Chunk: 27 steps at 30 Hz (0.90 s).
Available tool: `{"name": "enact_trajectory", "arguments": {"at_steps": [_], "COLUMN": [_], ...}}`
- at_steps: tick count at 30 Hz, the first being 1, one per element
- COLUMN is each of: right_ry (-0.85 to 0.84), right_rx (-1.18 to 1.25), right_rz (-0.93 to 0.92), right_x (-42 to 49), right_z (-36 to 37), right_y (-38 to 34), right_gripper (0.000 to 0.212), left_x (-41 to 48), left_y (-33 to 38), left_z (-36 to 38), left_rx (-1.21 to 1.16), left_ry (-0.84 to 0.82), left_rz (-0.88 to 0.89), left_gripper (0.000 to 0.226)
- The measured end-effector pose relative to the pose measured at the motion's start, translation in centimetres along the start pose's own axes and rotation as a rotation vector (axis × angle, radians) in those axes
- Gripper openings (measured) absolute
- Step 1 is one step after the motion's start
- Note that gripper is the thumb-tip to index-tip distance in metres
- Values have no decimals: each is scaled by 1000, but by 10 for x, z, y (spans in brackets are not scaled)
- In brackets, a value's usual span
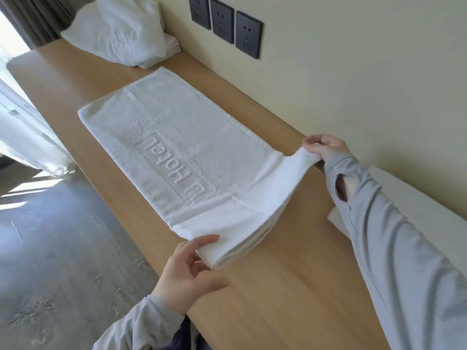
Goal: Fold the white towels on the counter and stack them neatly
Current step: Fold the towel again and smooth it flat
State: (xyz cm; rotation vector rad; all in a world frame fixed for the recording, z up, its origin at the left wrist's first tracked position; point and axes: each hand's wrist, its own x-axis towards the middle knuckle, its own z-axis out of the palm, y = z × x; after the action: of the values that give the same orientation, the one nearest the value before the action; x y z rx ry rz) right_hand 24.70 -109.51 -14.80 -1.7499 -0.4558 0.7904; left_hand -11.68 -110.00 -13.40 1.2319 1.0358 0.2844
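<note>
Nearest, the left hand (187, 271) pinches the near corner of a white towel (177, 127), thumb on top, lifting its layered end just off the wooden counter (290, 286). The right hand (326, 147) grips the opposite corner beside the wall. The rest of the towel lies flat along the counter, embossed "U Hotel". The grey sleeve (379, 223) partly hides another white cloth (409, 195) at the right. Farther off, a loose heap of white towels (118, 34) sits at the counter's far end, below three dark wall sockets (222, 24).
</note>
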Motion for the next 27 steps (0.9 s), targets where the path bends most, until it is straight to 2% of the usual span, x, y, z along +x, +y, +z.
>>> {"name": "enact_trajectory", "arguments": {"at_steps": [3,5,7,9,10,13,16,20,23,27], "right_ry": [-115,-226,-254,-178,-132,48,188,214,209,203], "right_rx": [349,402,195,-151,-238,-350,-522,-566,-503,-554], "right_rz": [55,30,-45,-151,-192,-302,-438,-522,-523,-539], "right_x": [4,10,17,25,30,45,62,89,115,158], "right_z": [15,28,40,51,56,76,104,165,221,293], "right_y": [-14,-25,-37,-50,-55,-68,-88,-122,-146,-168], "right_gripper": [12,24,34,31,26,12,11,15,21,23], "left_x": [9,19,30,42,49,72,98,129,153,196], "left_y": [2,8,21,34,39,49,58,81,101,118], "left_z": [-16,-30,-44,-61,-72,-110,-150,-203,-247,-308], "left_rx": [108,120,144,228,248,187,115,-72,-105,-109], "left_ry": [168,324,403,437,450,427,348,262,222,213], "left_rz": [106,179,261,328,347,382,376,358,349,316], "left_gripper": [59,44,33,49,55,51,44,34,33,40]}}
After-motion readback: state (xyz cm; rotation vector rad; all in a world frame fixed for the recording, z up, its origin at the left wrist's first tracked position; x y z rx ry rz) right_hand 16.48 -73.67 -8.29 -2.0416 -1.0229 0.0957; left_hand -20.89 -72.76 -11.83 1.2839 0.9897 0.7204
